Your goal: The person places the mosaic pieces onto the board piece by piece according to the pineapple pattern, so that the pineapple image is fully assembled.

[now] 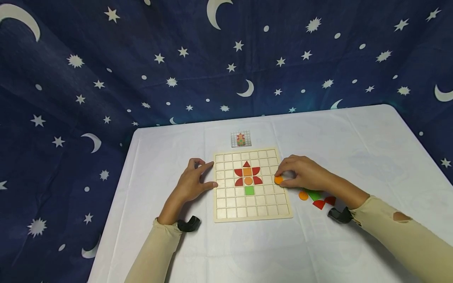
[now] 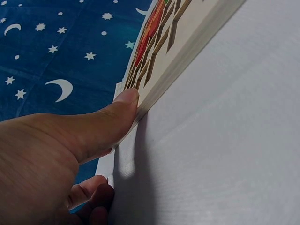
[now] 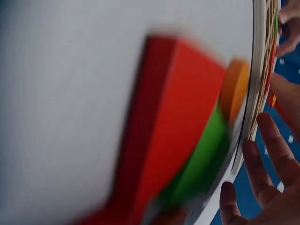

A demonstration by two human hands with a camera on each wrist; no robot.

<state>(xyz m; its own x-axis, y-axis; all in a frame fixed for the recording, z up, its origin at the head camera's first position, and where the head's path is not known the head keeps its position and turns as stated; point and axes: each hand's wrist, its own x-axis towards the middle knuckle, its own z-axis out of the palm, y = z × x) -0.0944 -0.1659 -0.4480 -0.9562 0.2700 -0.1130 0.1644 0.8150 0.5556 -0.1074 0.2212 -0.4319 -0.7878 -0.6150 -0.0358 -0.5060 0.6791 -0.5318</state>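
On a white-covered table lies a square wooden grid board (image 1: 231,203). Its middle carries a figure of a red triangle (image 1: 246,164), an orange square (image 1: 247,171), an orange disc (image 1: 248,181), a green square (image 1: 249,190) and several red petal-shaped pieces (image 1: 238,173). My left hand (image 1: 188,182) touches the board's left side with spread thumb and forefinger; the thumb (image 2: 126,96) lies on its rim. At the board's right edge, my right hand (image 1: 304,171) pinches another orange disc (image 1: 278,179) between thumb and fingertips.
Right of the board lie a loose orange disc (image 1: 303,195), a green piece (image 1: 315,195) and red pieces (image 1: 319,204), blurred in the right wrist view. Behind the board stands a small pattern card (image 1: 241,139). A starry blue cloth (image 1: 198,70) hangs beyond the table.
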